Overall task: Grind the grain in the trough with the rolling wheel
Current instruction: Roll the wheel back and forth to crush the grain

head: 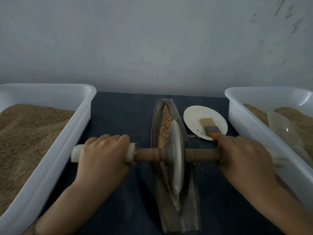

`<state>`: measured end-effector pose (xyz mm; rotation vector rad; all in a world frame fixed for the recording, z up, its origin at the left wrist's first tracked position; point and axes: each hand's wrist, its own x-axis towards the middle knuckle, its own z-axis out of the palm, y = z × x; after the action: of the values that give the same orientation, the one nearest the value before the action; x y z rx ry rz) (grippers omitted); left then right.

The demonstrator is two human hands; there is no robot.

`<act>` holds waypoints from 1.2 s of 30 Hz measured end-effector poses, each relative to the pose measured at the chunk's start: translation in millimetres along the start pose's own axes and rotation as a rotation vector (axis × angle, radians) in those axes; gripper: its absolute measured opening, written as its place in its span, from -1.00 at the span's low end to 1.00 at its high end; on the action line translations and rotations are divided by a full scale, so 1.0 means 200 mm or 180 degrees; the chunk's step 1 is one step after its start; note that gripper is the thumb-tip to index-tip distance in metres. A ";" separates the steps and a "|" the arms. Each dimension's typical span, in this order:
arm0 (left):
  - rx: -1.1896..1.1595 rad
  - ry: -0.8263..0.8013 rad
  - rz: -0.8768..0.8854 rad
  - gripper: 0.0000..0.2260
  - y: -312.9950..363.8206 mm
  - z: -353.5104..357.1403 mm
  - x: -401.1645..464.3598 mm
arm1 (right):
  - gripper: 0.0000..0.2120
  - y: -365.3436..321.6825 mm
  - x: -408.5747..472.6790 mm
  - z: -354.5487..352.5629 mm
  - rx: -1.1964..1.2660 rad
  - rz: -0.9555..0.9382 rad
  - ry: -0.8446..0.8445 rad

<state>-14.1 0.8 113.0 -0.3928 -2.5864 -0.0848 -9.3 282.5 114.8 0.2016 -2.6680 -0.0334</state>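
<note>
A long boat-shaped metal trough point(155, 133) lies lengthwise on the dark table, with tan grain point(165, 122) along its groove. A grey metal rolling wheel point(175, 158) stands upright in the groove, near the trough's middle. A wooden axle point(147, 154) runs through the wheel, with white grips at both ends. My left hand point(103, 153) is closed around the left grip. My right hand point(243, 156) is closed around the right grip, which it mostly hides.
A white tub of brown grain point(50, 158) flanks the trough on the left. Another white tub point(245, 119) with grain and a clear scoop point(281, 128) stands on the right. A small white plate point(191, 116) bearing a brush point(210, 127) sits just right of the trough. A grey wall rises behind.
</note>
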 end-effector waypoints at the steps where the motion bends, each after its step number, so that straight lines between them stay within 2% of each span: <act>1: -0.0007 0.0057 -0.0014 -0.55 -0.01 0.04 0.03 | -0.70 0.00 0.04 0.03 -0.0053 0.0032 -0.0039; 4: 0.0050 0.0293 -0.0166 -0.57 -0.03 0.17 0.15 | -0.82 -0.01 0.21 0.14 -0.0215 0.0164 0.0075; 7: 0.0063 0.0369 -0.0525 -0.73 -0.08 0.29 0.33 | -0.90 -0.01 0.45 0.22 -0.0054 0.0268 0.0331; 10: 0.0051 0.0275 -0.0783 -0.84 -0.14 0.37 0.52 | -0.80 0.03 0.65 0.29 -0.0034 0.0378 0.0559; 13: 0.0082 0.0245 -0.0764 -0.86 -0.17 0.39 0.64 | -0.79 0.05 0.71 0.33 -0.0097 0.0404 0.0705; 17: 0.0210 0.0305 -0.0749 -0.85 -0.14 0.37 0.56 | -0.87 0.03 0.65 0.33 -0.0100 0.0319 0.0788; 20: 0.0230 0.0298 -0.0662 -0.76 -0.09 0.31 0.39 | -0.80 0.01 0.51 0.28 -0.0132 0.0237 0.0656; 24: 0.0415 0.0097 -0.0227 -0.65 -0.01 0.14 0.19 | -0.83 0.01 0.22 0.18 -0.0014 0.0196 0.0324; 28: 0.0255 0.0124 0.0096 -0.57 0.04 -0.01 0.05 | -0.72 0.01 -0.03 0.05 0.0104 0.0186 0.0130; 31: 0.0115 -0.0165 0.0014 -0.57 0.02 -0.01 0.00 | -0.71 0.01 -0.04 0.00 0.0162 0.0029 0.0156; 36: 0.0281 -0.0613 -0.0613 -0.72 -0.07 0.15 0.11 | -0.73 -0.01 0.19 0.07 -0.0146 -0.0114 0.0277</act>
<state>-51.4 -1.7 99.0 -0.1235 -2.8008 0.0000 -48.7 275.0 120.0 0.2309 -2.5740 -0.0949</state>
